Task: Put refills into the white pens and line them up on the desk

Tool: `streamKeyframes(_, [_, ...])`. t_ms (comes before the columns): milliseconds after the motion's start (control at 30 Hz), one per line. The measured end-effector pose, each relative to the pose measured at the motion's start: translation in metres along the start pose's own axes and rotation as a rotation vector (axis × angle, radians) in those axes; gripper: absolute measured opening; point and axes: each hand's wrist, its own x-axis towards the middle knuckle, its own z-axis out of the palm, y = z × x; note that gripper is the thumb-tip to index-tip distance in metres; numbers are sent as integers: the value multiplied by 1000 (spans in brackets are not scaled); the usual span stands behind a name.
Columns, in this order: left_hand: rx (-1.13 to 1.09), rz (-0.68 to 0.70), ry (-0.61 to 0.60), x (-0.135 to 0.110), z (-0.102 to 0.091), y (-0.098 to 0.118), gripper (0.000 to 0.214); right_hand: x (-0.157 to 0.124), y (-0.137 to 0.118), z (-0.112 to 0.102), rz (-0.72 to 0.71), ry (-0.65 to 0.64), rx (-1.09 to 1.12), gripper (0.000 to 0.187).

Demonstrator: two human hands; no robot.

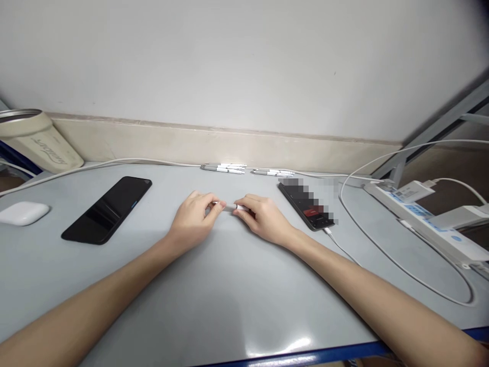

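Note:
My left hand (194, 216) and my right hand (265, 216) meet near the middle of the table, fingertips a short gap apart. Between them lies a slim white-and-grey pen (230, 207), level and pointing sideways. The left thumb and fingers pinch one end, and the right thumb and fingers pinch the other. My fingers cover most of it, so I cannot tell whether it is whole or in two parts. Just behind the hands, by the wall, rest two small groups of similar pens, a left group (223, 168) and a right group (271, 173).
Left of my hands lie a black phone (109, 211) and a white earbud case (25, 212). A cream can-shaped container (42, 140) leans at the far left. To the right are a second phone (305, 204), partly pixelated and plugged in, a looping white cable (376, 242) and a power strip (431, 221).

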Motion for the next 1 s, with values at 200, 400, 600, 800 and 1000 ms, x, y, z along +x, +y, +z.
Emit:
streamKeyframes(200, [-11,54,61,0,0,-4,25,0,0,-3,30,4,-11,23])
streamKeyframes(400, [-73,48,30,0,1,-6,27,-1,0,-2,40,-24,-49,25])
streamKeyframes(600, [-60,27,-8,0,-1,-5,27,-2,0,-2,21,-32,-43,26])
streamKeyframes(800, [-64,35,19,1,0,-5,27,-2,-3,-3,25,-38,-53,27])
streamKeyframes(1000, [16,109,-35,0,-3,-6,33,1,-7,-6,-22,-73,33,31])
